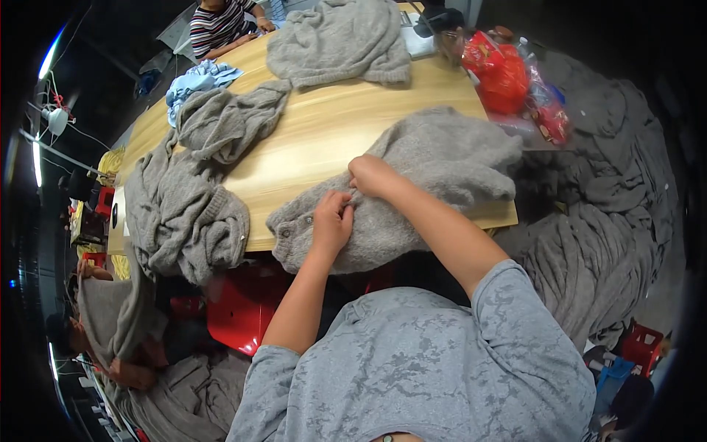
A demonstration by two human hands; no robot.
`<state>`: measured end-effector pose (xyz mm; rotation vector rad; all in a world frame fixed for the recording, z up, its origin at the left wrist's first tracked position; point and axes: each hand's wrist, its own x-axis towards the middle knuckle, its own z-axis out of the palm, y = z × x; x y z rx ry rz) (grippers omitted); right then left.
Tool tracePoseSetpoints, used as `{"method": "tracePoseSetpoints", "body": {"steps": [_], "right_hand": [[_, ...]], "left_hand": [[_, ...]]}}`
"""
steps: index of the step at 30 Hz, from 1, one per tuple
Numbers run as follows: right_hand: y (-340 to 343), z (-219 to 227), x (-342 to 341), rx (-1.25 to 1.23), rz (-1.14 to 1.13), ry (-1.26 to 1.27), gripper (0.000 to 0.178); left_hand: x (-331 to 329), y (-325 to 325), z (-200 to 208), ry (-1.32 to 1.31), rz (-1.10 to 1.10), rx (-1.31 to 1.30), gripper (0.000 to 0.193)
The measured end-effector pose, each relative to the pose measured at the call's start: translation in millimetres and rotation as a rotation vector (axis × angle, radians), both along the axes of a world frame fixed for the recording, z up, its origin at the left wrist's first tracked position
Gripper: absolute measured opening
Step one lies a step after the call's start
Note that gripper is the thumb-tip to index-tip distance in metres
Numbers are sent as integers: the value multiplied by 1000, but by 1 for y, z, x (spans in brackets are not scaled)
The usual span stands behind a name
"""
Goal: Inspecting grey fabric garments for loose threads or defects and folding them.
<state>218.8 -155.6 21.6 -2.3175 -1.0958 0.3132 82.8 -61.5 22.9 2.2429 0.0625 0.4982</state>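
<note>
A fuzzy grey knit cardigan (442, 158) lies across the near right part of the wooden table, its button band running along the left portion. Two round buttons (308, 219) show beside my left hand (333, 223). That hand's fingers are curled and pinch the knit at the band. Just above and to the right, my right hand (372, 177) is closed on the cardigan's upper edge, with its fingertips turned under. Whatever small part lies between the fingers of either hand is hidden.
More grey knitwear (195, 214) is heaped at the table's left, with a light blue cloth (199, 85) behind. Another grey sweater (339, 44) lies at the far side. Red plastic bags (508, 77) stand far right. Grey garment piles (589, 250) flank the table; co-workers sit left and far.
</note>
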Motion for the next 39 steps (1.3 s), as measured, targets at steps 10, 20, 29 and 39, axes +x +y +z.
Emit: {"method": "tracePoseSetpoints", "body": {"steps": [10,20,29,39], "right_hand": [[-19,11,15,247,-79,799,17],[-19,14,9,267,-119,745,13],[-118,3,164,283,-632,-171,13],[-349,-138,222,213,-1454,-3,18]], "left_hand": [[-3,0,-8,-157,15,41,13],[0,-5,-11,-153,87,74,16],[-7,-10,-18,-131,104,138,17],[-2,-12,-25,-111,49,271,21]]}}
